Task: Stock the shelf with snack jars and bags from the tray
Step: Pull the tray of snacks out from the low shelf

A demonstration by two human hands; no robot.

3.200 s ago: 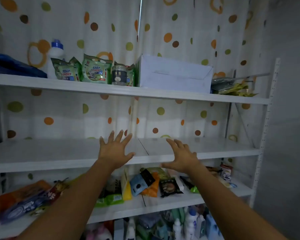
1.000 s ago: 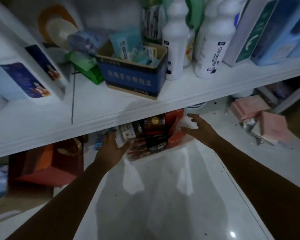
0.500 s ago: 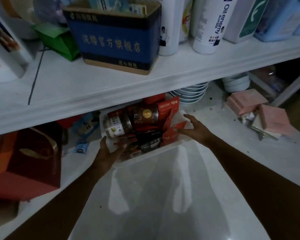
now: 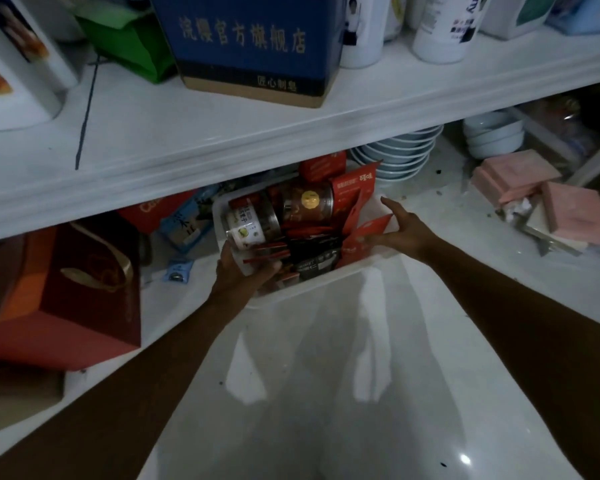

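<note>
A white plastic tray [image 4: 329, 275] sits on the floor, half under the lowest white shelf [image 4: 222, 133]. It holds a clear snack jar with a white label [image 4: 246, 225], a second jar with a gold seal [image 4: 305, 202], red snack bags [image 4: 355, 188] and a black bag [image 4: 314, 258]. My left hand [image 4: 238, 271] grips the tray's near left corner, fingers curled over the rim. My right hand [image 4: 404, 226] rests on the tray's right side, touching a red bag, fingers spread.
On the shelf above stand a blue cardboard box [image 4: 253, 46], a green pouch [image 4: 129, 39] and white bottles [image 4: 444, 26]. A red gift box [image 4: 63, 289] lies left of the tray. Stacked plates [image 4: 399, 150], bowls [image 4: 492, 133] and pink boxes [image 4: 548, 199] lie behind and right.
My view dropped from the upper shelves to the floor. Both hands came down to the tray, which has slid out from under the shelf toward me.
</note>
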